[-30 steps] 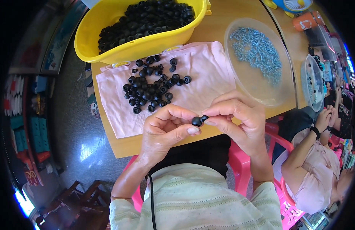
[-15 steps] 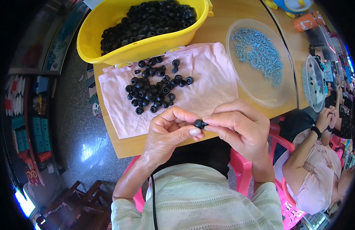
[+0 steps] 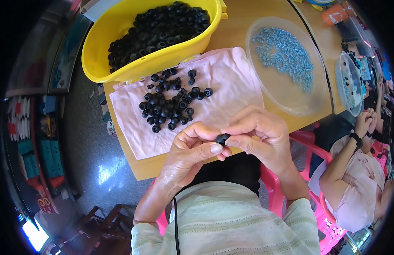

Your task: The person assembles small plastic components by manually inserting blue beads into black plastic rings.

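Between both hands, just over the table's near edge, is a small round black part [image 3: 223, 139] with a hollow end, rubber or plastic by its look. Thumb and fingers of my left hand [image 3: 190, 146] pinch it from the left. My right hand [image 3: 263, 136] grips its other side with thumb and forefinger. Beyond my left hand, a loose heap of similar black parts [image 3: 165, 106] lies on a pink cloth [image 3: 231, 80]. A yellow tub [image 3: 95, 63] behind the cloth holds a large pile of them.
Right of the cloth lies a round translucent tray [image 3: 286, 104] with many small blue pieces [image 3: 286, 53]. Another clear tray [image 3: 350, 85] stands farther right. A person in pink [image 3: 358, 187] sits at my right, hands at the table. Pink plastic chairs [image 3: 271, 185] are near me.
My right hand has shifted its grip: its thumb now presses on the black part and the fingers arch higher. The view has tilted slightly.
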### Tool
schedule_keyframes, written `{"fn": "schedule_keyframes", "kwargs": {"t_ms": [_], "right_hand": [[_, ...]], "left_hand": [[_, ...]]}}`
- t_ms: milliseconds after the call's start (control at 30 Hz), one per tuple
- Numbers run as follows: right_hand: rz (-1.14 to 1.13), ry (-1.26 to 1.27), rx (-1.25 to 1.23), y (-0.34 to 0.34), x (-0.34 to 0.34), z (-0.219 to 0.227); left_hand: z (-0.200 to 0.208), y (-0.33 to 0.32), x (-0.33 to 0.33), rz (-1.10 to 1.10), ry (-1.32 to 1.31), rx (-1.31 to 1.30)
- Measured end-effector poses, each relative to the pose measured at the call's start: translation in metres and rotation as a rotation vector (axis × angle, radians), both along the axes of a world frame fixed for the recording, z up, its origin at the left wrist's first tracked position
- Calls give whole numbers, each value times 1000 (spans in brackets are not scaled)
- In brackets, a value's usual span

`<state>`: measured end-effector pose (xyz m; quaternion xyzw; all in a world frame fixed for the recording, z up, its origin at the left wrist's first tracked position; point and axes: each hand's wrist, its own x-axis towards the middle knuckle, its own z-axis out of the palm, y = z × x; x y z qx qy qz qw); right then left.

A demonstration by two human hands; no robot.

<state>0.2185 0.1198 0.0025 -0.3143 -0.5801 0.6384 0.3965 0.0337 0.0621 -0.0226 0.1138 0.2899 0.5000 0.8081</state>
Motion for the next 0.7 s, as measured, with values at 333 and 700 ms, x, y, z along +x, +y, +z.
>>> {"fn": "schedule_keyframes", "kwargs": {"t_ms": [333, 700], "right_hand": [[-96, -368, 563, 1, -5, 6], [-106, -372, 690, 14, -4, 14]], "left_hand": [[-1, 4, 1, 2, -86, -135], [22, 12, 6, -38, -88, -203]]}}
